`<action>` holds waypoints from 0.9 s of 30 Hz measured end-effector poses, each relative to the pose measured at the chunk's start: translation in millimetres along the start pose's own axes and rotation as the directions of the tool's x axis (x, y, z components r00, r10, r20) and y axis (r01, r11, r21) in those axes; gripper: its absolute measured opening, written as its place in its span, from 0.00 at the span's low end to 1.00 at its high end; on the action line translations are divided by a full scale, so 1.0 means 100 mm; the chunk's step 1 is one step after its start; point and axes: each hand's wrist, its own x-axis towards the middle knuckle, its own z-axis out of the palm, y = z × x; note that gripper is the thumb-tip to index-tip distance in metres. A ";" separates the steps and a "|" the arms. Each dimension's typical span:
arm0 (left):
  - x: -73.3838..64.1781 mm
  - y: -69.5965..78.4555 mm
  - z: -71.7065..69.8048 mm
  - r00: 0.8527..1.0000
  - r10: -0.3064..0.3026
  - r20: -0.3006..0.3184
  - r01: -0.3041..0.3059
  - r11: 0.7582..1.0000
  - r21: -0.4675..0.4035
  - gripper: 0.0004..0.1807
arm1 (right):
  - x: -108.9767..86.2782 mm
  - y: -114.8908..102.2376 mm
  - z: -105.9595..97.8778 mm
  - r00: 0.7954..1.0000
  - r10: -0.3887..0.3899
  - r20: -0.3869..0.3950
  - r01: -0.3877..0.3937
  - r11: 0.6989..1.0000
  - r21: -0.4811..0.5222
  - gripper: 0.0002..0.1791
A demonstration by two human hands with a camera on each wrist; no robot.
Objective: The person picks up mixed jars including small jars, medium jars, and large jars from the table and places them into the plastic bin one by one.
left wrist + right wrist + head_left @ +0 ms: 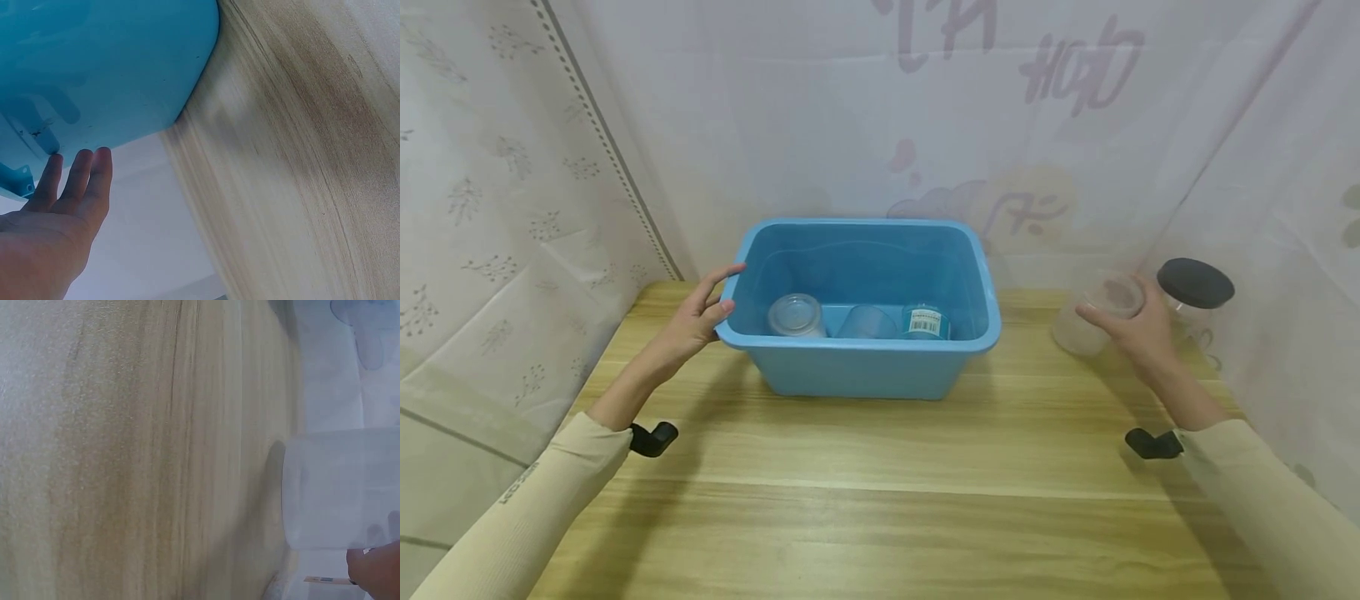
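Note:
My left hand (691, 321) rests at the left end of a light blue plastic tub (857, 367), index finger and thumb at its rim. In the left wrist view the other fingers (80, 181) reach out straight against the tub's outer wall. Far to the right, my right hand (1138, 329) grips a translucent plastic jar (1078, 325) with no lid on it, thumb on the near side. The right wrist view shows that jar (337, 487) close over the table, with a fingertip at its side.
Inside the tub stand a clear lidded jar (795, 315), a clear container (868, 323) and a teal container with a barcode label (925, 321). A clear jar with a black lid (1195, 283) stands behind my right hand. Printed curtains (820, 108) hang behind the wooden table (880, 517).

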 end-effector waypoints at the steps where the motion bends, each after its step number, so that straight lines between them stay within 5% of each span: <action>1: 0.00 0.00 0.00 1.000 0.002 0.001 -0.002 1.000 -0.003 0.29 | 0.00 -0.01 0.00 1.000 -0.002 0.001 0.002 1.000 0.002 0.45; 14: 0.01 -0.01 0.00 1.000 0.001 0.002 -0.001 1.000 0.007 0.29 | 0.04 -0.15 -0.08 0.999 0.017 0.049 -0.012 0.995 -0.097 0.53; 27: 0.01 -0.01 0.01 1.000 0.004 0.001 -0.004 1.000 0.010 0.28 | 0.11 -0.23 -0.13 0.996 -0.070 0.058 0.075 0.994 -0.083 0.50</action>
